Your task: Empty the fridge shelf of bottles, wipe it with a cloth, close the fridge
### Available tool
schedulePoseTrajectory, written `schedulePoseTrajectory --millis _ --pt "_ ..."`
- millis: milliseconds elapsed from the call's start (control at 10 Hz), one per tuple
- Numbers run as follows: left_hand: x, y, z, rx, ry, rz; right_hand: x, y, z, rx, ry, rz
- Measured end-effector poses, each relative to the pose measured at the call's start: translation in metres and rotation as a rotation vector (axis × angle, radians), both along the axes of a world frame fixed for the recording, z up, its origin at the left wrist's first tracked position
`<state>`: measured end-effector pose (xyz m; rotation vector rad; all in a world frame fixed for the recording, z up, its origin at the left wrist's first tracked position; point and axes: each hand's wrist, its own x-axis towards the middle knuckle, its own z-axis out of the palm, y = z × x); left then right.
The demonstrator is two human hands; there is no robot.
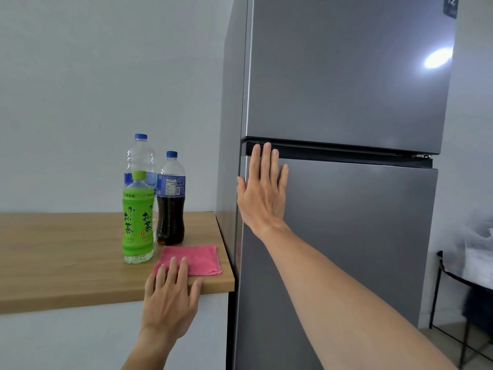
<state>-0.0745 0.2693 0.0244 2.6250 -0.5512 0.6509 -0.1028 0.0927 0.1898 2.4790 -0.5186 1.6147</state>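
Both grips open: right hand flat on fridge door, left hand on cloth beside cola bottle.

Right hand flat on fridge door.

Wooden counter — green tea bottle, cola bottle, water bottle, pink cloth

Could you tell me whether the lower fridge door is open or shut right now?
Shut: the lower door sits flush with the fridge side, no interior visible, and the right hand lies flat against it.
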Motion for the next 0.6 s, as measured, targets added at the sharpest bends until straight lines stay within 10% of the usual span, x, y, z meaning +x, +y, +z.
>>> schedulePoseTrajectory --millis 600 --pt "0.002 -0.004 -0.007 -0.057 -0.038 0.007 -0.010 -0.015 -0.018 -0.043 0.068 0.094"
